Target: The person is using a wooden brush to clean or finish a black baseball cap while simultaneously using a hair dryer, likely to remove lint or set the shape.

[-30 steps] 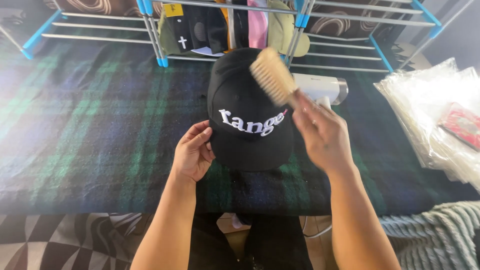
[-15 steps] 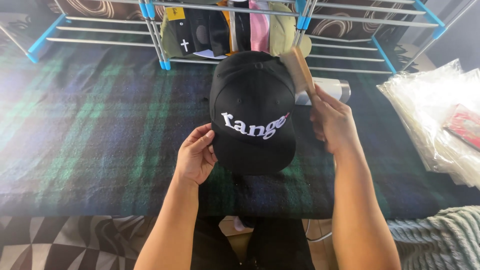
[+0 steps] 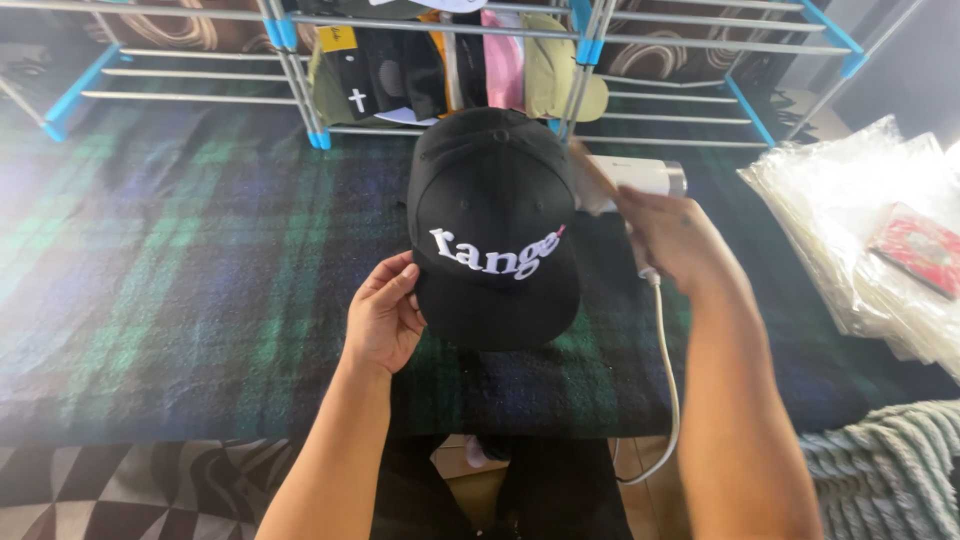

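Note:
My left hand (image 3: 385, 318) holds a black cap (image 3: 495, 225) with white embroidered lettering by the left edge of its brim, front panel tilted up toward me. To the cap's right, my right hand (image 3: 672, 238) is blurred with motion and grips a tan wooden brush (image 3: 592, 182). The brush lies against the cap's right side, partly hidden behind it.
A dark plaid blanket (image 3: 180, 280) covers the surface. Behind my right hand lies a white handheld appliance (image 3: 645, 176) with its cord (image 3: 668, 380) trailing off the front edge. A metal rack with blue joints (image 3: 300, 90) holds several caps at the back. Clear plastic bags (image 3: 860, 230) are piled at the right.
My right hand has swept the brush from the cap's top front down and to the right, along the cap's right side. The left hand and cap have barely moved.

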